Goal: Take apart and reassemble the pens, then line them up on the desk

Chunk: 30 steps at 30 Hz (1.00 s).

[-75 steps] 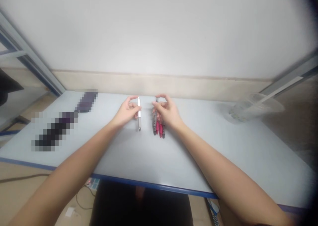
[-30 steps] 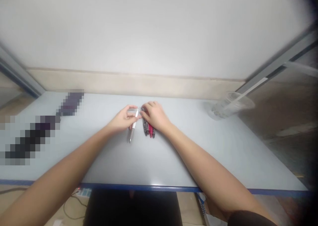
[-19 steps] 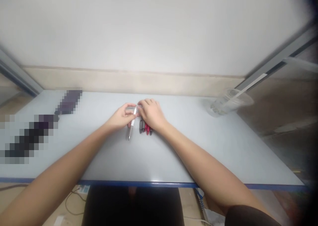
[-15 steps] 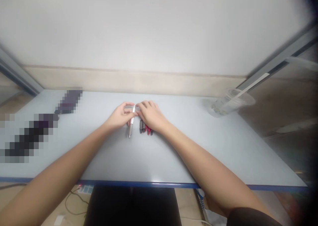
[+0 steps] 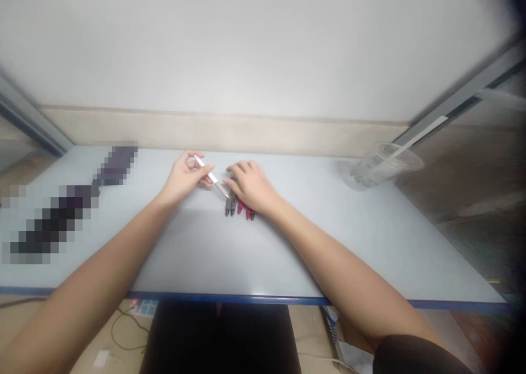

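Observation:
Between its thumb and fingers, my left hand (image 5: 189, 175) pinches a white pen (image 5: 207, 171) with a silver-grey lower part. The pen slants down to the right, its tip close to the row of pens. Lying palm down over that row is my right hand (image 5: 252, 186), its fingers apart and slightly bent. Below the palm, the ends of several pens show side by side: grey pens (image 5: 228, 207) on the left and red pens (image 5: 240, 207) further right. The hand hides most of their length.
A clear plastic cup (image 5: 370, 171) with a white strip or straw leaning out stands at the right back of the light blue table (image 5: 197, 259). A blurred-out dark object (image 5: 61, 215) lies at the left. A pale wall (image 5: 263, 50) closes off the back.
My left hand has moved left, away from my right hand, and the white pen has tilted from near upright to slanting down right. The right hand stays over the pens, which have shifted slightly.

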Motion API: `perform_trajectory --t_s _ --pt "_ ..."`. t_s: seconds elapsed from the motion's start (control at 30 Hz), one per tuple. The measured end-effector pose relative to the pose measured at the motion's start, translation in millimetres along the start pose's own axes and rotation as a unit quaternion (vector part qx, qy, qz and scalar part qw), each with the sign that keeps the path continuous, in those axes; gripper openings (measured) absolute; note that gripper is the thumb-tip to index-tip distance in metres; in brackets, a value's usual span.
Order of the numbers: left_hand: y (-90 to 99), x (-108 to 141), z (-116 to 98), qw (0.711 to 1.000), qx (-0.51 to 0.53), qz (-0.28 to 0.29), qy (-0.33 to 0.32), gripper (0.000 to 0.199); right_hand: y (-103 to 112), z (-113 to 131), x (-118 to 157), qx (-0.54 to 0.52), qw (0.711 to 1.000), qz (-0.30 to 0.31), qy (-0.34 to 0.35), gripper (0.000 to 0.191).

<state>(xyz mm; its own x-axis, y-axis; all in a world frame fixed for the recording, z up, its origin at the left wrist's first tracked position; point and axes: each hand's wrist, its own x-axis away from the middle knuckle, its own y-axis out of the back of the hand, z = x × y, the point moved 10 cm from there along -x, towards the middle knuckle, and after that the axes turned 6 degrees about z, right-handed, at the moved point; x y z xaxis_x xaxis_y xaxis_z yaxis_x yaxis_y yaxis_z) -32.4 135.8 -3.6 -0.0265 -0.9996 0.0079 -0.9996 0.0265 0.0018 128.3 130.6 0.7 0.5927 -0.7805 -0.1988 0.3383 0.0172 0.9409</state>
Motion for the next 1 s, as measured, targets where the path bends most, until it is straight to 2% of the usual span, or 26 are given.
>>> perform_trajectory --t_s 0.07,0.13,0.2,0.3,0.37,0.43,0.5,0.57,0.67,0.77,0.87,1.0 --pt "3.3 -0.3 -2.9 0.999 0.026 -0.016 -0.01 0.043 3.5 3.7 -0.5 -0.048 0.999 -0.007 0.005 0.035" --pt "6.3 -0.5 -4.8 0.997 0.063 -0.029 -0.019 0.045 9.3 6.7 -0.5 -0.145 0.989 -0.025 0.0 0.036" --pt "8.2 -0.5 -6.5 0.993 0.105 -0.033 -0.03 0.048 17.5 6.6 1.3 -0.279 0.958 -0.059 -0.014 0.045" --pt "4.0 0.7 -8.8 0.992 0.12 -0.009 -0.035 0.053 25.5 14.6 4.4 -0.414 0.908 -0.066 0.005 0.034" --pt "-4.0 3.4 -11.0 0.996 0.078 0.023 -0.033 0.053 27.1 16.8 6.6 -0.466 0.884 -0.05 0.002 0.038" --pt "-12.2 7.6 -14.6 0.998 0.007 0.052 -0.038 0.048 24.8 13.9 8.1 -0.501 0.864 -0.031 -0.023 0.053" --pt "-15.4 12.1 -21.5 0.993 -0.079 0.056 -0.065 0.04 21.8 9.7 7.9 -0.522 0.852 -0.016 -0.043 0.066" --pt "-16.1 16.8 -33.8 0.977 -0.171 0.044 -0.124 0.031 18.7 3.1 6.0 -0.543 0.838 -0.014 -0.057 0.073" --pt "-22.3 23.7 -49.2 0.933 -0.28 0.05 -0.221 0.02 10.0 -11.1 2.6 -0.581 0.809 -0.008 -0.09 0.075" --pt "-30.9 24.3 -47.2 0.906 -0.333 0.098 -0.243 0.029 -0.5 -13.9 0.2 -0.606 0.788 0.061 -0.095 0.071" --pt "-36.5 24.5 -41.7 0.893 -0.361 0.143 -0.226 0.039 2.6 -9.4 2.9 -0.589 0.794 0.134 -0.064 0.064" --pt "-37.4 22.2 -27.9 0.896 -0.375 0.189 -0.142 0.049 25.1 -0.6 9.1 -0.475 0.862 0.175 0.026 0.055"
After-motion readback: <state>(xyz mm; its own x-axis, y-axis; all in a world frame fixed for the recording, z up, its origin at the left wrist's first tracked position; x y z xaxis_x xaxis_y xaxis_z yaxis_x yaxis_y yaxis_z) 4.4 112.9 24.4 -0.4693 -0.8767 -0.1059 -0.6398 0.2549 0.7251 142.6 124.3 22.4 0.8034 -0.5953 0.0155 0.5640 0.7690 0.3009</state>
